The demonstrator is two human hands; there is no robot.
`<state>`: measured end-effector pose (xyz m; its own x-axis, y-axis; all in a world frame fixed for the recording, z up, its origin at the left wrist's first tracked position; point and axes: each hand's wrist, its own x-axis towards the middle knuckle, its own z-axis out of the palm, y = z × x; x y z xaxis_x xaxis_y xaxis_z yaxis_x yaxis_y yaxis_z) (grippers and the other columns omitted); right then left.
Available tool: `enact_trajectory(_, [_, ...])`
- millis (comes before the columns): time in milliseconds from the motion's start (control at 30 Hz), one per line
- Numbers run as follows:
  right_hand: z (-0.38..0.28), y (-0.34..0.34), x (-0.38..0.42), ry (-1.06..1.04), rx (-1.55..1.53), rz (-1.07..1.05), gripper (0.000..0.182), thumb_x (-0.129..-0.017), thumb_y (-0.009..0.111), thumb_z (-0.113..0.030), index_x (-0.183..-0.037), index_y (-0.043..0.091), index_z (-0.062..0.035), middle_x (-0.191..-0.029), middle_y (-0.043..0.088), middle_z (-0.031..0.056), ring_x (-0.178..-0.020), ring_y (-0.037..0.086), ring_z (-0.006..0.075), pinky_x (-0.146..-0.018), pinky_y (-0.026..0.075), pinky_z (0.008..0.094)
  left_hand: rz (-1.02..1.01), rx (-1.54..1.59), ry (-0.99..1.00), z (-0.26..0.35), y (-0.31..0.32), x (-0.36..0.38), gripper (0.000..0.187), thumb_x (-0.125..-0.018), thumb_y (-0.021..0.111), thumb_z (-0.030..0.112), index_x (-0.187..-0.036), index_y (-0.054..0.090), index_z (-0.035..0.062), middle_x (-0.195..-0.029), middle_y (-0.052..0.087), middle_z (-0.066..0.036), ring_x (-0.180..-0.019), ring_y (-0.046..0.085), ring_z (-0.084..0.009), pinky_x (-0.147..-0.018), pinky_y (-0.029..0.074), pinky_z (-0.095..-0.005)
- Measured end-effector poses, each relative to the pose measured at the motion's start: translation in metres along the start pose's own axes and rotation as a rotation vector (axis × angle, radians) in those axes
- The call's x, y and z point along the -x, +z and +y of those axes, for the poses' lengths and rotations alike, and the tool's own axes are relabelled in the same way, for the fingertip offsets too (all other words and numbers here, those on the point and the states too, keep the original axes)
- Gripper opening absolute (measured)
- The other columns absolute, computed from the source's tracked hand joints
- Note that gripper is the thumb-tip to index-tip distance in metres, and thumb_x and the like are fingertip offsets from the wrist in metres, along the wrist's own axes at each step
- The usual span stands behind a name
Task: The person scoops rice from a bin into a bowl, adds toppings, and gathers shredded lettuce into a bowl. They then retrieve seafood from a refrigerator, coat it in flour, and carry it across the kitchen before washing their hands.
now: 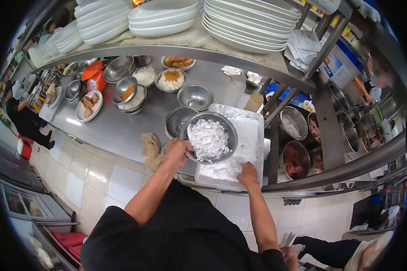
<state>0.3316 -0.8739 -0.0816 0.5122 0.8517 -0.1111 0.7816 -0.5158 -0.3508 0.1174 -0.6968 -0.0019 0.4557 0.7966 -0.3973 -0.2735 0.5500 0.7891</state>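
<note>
My left hand (180, 151) grips the rim of a metal bowl (234, 143), tilted slightly above the flour tray. Flour-coated pieces (208, 139) fill the bowl; what food they are is hidden by the white coating. Below and to the right lies a white rectangular tray (260, 135) spread with flour (246, 128). Down at the tray's near right part, my right hand (248, 175) touches the flour with its fingers curled in; anything inside them is hidden. Two bare metal bowls (195, 97) stand just behind the held one.
A crumpled tan cloth (150, 145) lies at the counter's front edge. Bowls of rice (171, 81) and a plate of browned pieces (88, 106) stand to the left. Overhead, a shelf (167, 50) carries stacked plates. Metal pots of raw meat (295, 159) sit right. Other people (20, 108) work nearby.
</note>
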Motion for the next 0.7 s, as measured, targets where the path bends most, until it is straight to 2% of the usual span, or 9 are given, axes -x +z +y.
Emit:
enact_trajectory(167, [0.004,-0.010,0.005,0.114,-0.073,-0.036,0.024,-0.063,0.058,-0.001,-0.086,0.063,0.0020,-0.092,0.058,0.0261,-0.086,0.057,0.0389,-0.080,0.047,0.0401,-0.005,-0.037,-0.018,0.014,-0.007,0.008,0.020,-0.057,0.047,-0.008,-0.075,0.053,-0.0017,-0.069,0.054,-0.007,-0.058,0.054,-0.0185,-0.052,0.045,-0.0297])
enact_trajectory(233, [0.002,-0.023,0.006,0.130,-0.059,-0.080,0.029,-0.062,0.057,-0.001,-0.090,0.063,0.0028,-0.092,0.058,0.0276,-0.087,0.057,0.0398,-0.081,0.047,0.0399,0.055,0.064,0.036,0.016,-0.003,0.011,0.014,-0.058,0.048,-0.007,-0.069,0.054,0.0001,-0.061,0.054,-0.007,-0.046,0.052,-0.0175,-0.037,0.043,-0.0304])
enact_trajectory(267, [0.004,-0.020,0.007,0.150,-0.058,-0.090,0.029,-0.062,0.057,-0.001,-0.090,0.063,0.0028,-0.092,0.058,0.0276,-0.087,0.057,0.0398,-0.081,0.047,0.0399,0.053,0.061,0.015,0.014,-0.006,0.010,0.014,-0.058,0.048,-0.007,-0.069,0.054,0.0001,-0.061,0.054,-0.007,-0.046,0.052,-0.0175,-0.037,0.043,-0.0304])
enact_trajectory(367, [0.011,-0.005,0.010,0.114,-0.054,-0.004,0.028,-0.061,0.057,0.000,-0.088,0.063,0.0038,-0.085,0.059,0.0275,-0.084,0.057,0.0407,-0.078,0.048,0.0409,0.007,0.054,0.003,0.010,-0.017,0.002,0.016,-0.058,0.048,-0.008,-0.070,0.053,0.0002,-0.063,0.054,-0.006,-0.049,0.052,-0.0158,-0.042,0.043,-0.0279])
enact_trajectory(467, [0.016,-0.007,0.011,0.094,-0.063,0.095,0.022,-0.061,0.056,0.001,-0.081,0.064,0.0036,-0.074,0.060,0.0246,-0.076,0.058,0.0401,-0.073,0.049,0.0408,-0.005,0.004,-0.032,0.003,-0.026,-0.008,0.026,-0.057,0.045,-0.011,-0.081,0.054,-0.0055,-0.074,0.057,-0.008,-0.063,0.056,-0.0181,-0.057,0.048,-0.0280])
enact_trajectory(533, [0.014,-0.034,0.011,0.142,-0.164,0.142,0.018,-0.061,0.060,0.001,-0.078,0.065,0.0026,-0.070,0.062,0.0205,-0.069,0.062,0.0331,-0.068,0.050,0.0355,-0.034,-0.014,-0.051,0.003,-0.021,-0.005,0.027,-0.057,0.046,-0.011,-0.082,0.054,-0.0057,-0.075,0.057,-0.009,-0.063,0.056,-0.0180,-0.058,0.048,-0.0279])
enact_trajectory(600, [-0.015,-0.092,0.022,0.197,-0.527,0.170,0.020,-0.061,0.065,0.001,-0.080,0.066,0.0012,-0.075,0.065,0.0164,-0.067,0.064,0.0224,-0.065,0.049,0.0287,-0.067,-0.035,-0.085,0.001,-0.016,-0.002,0.028,-0.057,0.046,-0.010,-0.083,0.054,-0.0058,-0.076,0.057,-0.009,-0.064,0.057,-0.0178,-0.058,0.048,-0.0277])
enact_trajectory(633, [-0.005,-0.097,0.021,0.168,-0.643,0.198,0.022,-0.061,0.068,0.002,-0.083,0.067,0.0002,-0.078,0.067,0.0110,-0.069,0.063,0.0132,-0.063,0.048,0.0247,-0.086,-0.032,-0.081,-0.001,-0.012,-0.002,0.028,-0.057,0.046,-0.010,-0.084,0.054,-0.0057,-0.077,0.058,-0.009,-0.064,0.057,-0.0177,-0.058,0.048,-0.0276])
enact_trajectory(700, [-0.024,-0.129,0.023,0.159,-0.925,0.270,0.020,-0.063,0.067,0.007,-0.083,0.067,0.0008,-0.076,0.067,0.0054,-0.068,0.059,0.0079,-0.063,0.047,0.0230,-0.129,-0.035,-0.093,-0.007,-0.002,-0.004,0.029,-0.057,0.047,-0.009,-0.085,0.054,-0.0057,-0.078,0.058,-0.009,-0.065,0.057,-0.0176,-0.059,0.048,-0.0274])
